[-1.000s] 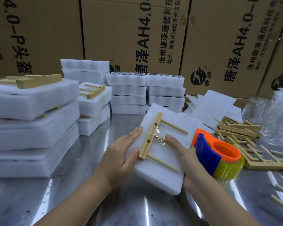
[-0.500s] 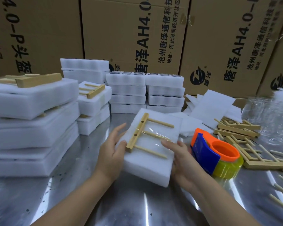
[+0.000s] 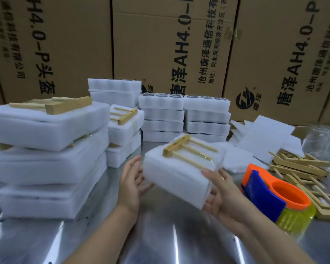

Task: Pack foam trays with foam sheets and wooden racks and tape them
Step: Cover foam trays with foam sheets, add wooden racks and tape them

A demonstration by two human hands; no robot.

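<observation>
My left hand (image 3: 131,180) cups the left end of a thick white foam tray (image 3: 171,176), palm against its side and fingertips curling under it. My right hand (image 3: 223,193) grips the near right corner, thumb on top and fingers beneath. Between them the tray hangs tilted above the middle of the shiny metal table (image 3: 160,237); I cannot tell whether its far edge touches anything. A pale wooden rack with three thin dowels (image 3: 187,149) lies on the tray's top face, under what looks like glossy clear tape. Just right of my right hand, an orange and blue tape dispenser with a yellowish roll (image 3: 271,195) sits near the table's right edge. Beyond it lies a loose pile of wooden racks (image 3: 301,166). Thin white foam sheets (image 3: 263,136) lie scattered toward the far right corner. Tall stacks of packed foam trays (image 3: 46,145) fill the left edge, and shorter stacks of foam trays (image 3: 183,115) stand along the far edge, backed by brown printed cardboard cartons (image 3: 160,44).
</observation>
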